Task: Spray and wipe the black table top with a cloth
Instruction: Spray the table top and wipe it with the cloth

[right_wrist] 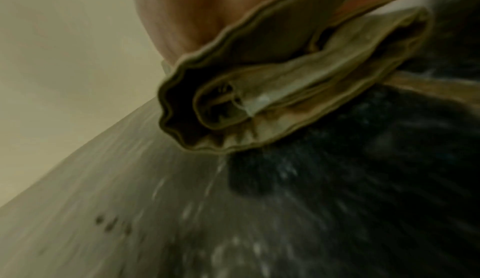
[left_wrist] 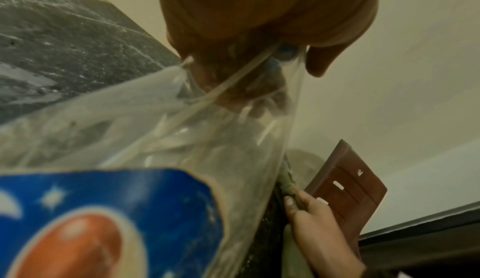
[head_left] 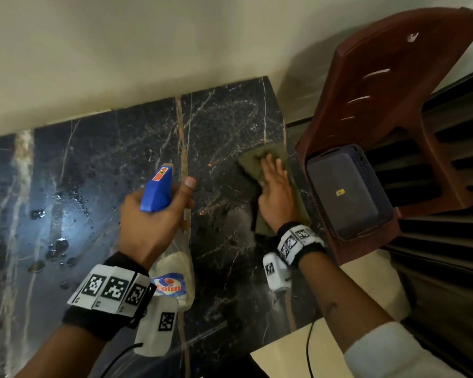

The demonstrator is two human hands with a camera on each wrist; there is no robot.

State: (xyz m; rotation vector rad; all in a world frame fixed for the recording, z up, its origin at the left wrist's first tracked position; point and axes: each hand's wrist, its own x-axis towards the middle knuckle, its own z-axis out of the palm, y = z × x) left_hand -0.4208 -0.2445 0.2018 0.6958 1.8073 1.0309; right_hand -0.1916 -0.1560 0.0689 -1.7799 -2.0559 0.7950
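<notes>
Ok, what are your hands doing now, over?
Left hand grips spray bottle. Right hand presses cloth flat on table top. Droplets left. Nothing blocking.

Lying bare between the left hand [head_left: 150, 222] with its spray bottle [head_left: 172, 257] and the right hand [head_left: 275, 192] flat on the cloth [head_left: 265, 162]. Closing in behind along the wall [head_left: 148, 50]; crowding the table top [head_left: 99, 165] at its right end with a brown chair [head_left: 393, 91] carrying a dark basket [head_left: 347, 192].

We see a black marble table top [head_left: 115, 165] with pale veins, set against the wall. Water droplets [head_left: 58, 249] lie at left; an olive cloth [head_left: 253, 162] lies flat near its right edge.
</notes>
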